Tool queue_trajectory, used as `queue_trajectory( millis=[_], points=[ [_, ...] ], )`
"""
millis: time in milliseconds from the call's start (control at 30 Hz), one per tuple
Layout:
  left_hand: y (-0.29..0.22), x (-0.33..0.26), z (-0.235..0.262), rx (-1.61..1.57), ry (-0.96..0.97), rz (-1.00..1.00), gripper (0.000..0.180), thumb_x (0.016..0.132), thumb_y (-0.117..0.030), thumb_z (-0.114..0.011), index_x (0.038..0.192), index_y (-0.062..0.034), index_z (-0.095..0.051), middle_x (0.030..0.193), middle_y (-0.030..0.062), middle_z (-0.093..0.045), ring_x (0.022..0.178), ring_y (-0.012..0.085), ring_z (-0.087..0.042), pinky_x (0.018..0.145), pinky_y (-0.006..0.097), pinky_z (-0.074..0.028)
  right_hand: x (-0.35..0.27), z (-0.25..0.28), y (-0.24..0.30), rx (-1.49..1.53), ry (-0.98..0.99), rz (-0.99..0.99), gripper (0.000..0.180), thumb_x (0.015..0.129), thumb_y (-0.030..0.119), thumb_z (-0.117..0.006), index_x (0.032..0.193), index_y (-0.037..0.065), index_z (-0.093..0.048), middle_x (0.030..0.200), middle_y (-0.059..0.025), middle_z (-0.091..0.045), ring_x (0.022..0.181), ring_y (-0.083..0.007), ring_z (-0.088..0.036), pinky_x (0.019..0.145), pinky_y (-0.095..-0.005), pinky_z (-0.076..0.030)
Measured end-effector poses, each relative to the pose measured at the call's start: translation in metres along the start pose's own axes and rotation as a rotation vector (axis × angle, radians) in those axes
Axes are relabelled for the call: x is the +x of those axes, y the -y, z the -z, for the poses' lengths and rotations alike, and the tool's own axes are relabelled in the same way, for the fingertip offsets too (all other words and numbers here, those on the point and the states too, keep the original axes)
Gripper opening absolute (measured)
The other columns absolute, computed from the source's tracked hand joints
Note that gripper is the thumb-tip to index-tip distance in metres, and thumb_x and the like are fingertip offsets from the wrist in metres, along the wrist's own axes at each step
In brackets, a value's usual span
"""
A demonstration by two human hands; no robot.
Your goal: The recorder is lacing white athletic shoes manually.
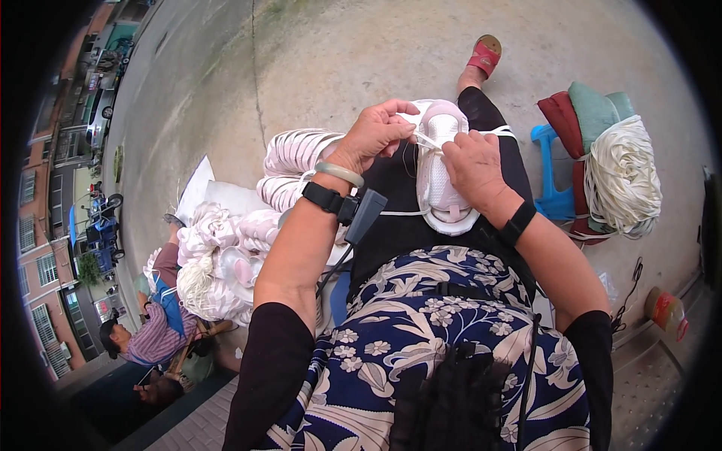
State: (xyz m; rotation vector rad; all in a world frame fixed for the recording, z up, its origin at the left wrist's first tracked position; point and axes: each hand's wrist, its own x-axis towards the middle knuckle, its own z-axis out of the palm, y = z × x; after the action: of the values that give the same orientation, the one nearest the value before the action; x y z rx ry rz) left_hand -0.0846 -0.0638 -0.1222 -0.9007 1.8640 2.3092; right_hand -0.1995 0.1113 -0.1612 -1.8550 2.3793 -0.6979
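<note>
A white and pink sneaker (442,184) rests on my lap over dark trousers, its toe away from me or toward me, I cannot tell which. At its upper left, my left hand (380,134) pinches a white shoelace (426,140) between thumb and fingers. My right hand (474,161) is closed at the shoe's right side, gripping the lace where it crosses the opening; its fingertips are partly hidden. Another stretch of white lace runs out leftward from beneath the shoe. A bangle and a black strap circle my left wrist, a black band my right.
Several white and pink shoe pieces (237,255) are heaped at my left. On my right, a bundle of white laces (624,180) lies on folded cloths (594,113) over a blue stool (553,177). A plastic jar (665,314) stands lower right. Two people sit at far left.
</note>
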Motion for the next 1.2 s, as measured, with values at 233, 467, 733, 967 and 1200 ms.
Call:
queue_trajectory(
  millis=[233, 467, 733, 967, 1200],
  points=[
    [0.029, 0.007, -0.018, -0.289, 0.041, 0.015, 0.030, 0.082, -0.009, -0.059, 0.110, -0.0005, -0.053, 0.076, 0.0058, -0.062, 0.044, 0.0030, -0.044, 0.038, 0.015, -0.033, -0.038, 0.041, 0.000, 0.033, 0.030, 0.332, 0.011, 0.062, 0.010, -0.059, 0.069, 0.009, -0.051, 0.070, -0.0058, -0.044, 0.076, -0.0229, -0.045, 0.072, -0.0378, -0.032],
    [0.060, 0.014, -0.039, 0.101, -0.370, -0.120, 0.011, 0.079, -0.009, -0.058, 0.087, -0.0015, -0.061, 0.065, 0.0002, -0.058, 0.048, 0.0049, -0.048, 0.044, 0.019, -0.039, -0.092, 0.093, -0.016, 0.123, 0.519, 0.402, 0.008, 0.063, 0.011, -0.060, 0.066, 0.010, -0.053, 0.069, -0.0050, -0.046, 0.075, -0.0230, -0.047, 0.065, -0.0352, -0.036],
    [0.056, 0.007, -0.056, 0.647, -0.547, -0.353, 0.008, 0.070, -0.010, -0.059, 0.072, -0.0037, -0.054, 0.067, 0.0099, -0.058, 0.063, 0.0254, -0.057, 0.061, 0.035, -0.045, -0.042, 0.044, -0.043, 0.544, 0.124, -0.184, 0.017, 0.077, 0.016, -0.059, 0.089, 0.004, -0.058, 0.077, -0.0135, -0.058, 0.074, -0.0307, -0.057, 0.066, -0.0389, -0.045],
    [0.050, 0.012, -0.072, 1.002, -0.522, -0.545, 0.016, 0.062, -0.014, -0.062, 0.071, -0.0078, -0.051, 0.095, 0.0111, -0.053, 0.094, 0.0321, -0.047, 0.079, 0.042, -0.036, -0.002, 0.002, -0.036, 0.373, 0.253, -0.210, 0.053, 0.068, 0.033, -0.067, 0.111, 0.003, -0.052, 0.089, -0.0136, -0.056, 0.085, -0.0299, -0.057, 0.075, -0.0391, -0.046],
    [0.058, 0.008, -0.081, 1.168, -0.487, -0.693, 0.017, 0.064, -0.014, -0.065, 0.077, -0.0069, -0.057, 0.112, 0.0154, -0.053, 0.102, 0.0335, -0.049, 0.084, 0.042, -0.037, -0.004, 0.010, -0.042, 0.369, 0.304, -0.140, 0.024, 0.069, 0.017, -0.059, 0.087, 0.002, -0.057, 0.080, -0.0178, -0.056, 0.080, -0.0359, -0.056, 0.072, -0.0426, -0.045]
  ],
)
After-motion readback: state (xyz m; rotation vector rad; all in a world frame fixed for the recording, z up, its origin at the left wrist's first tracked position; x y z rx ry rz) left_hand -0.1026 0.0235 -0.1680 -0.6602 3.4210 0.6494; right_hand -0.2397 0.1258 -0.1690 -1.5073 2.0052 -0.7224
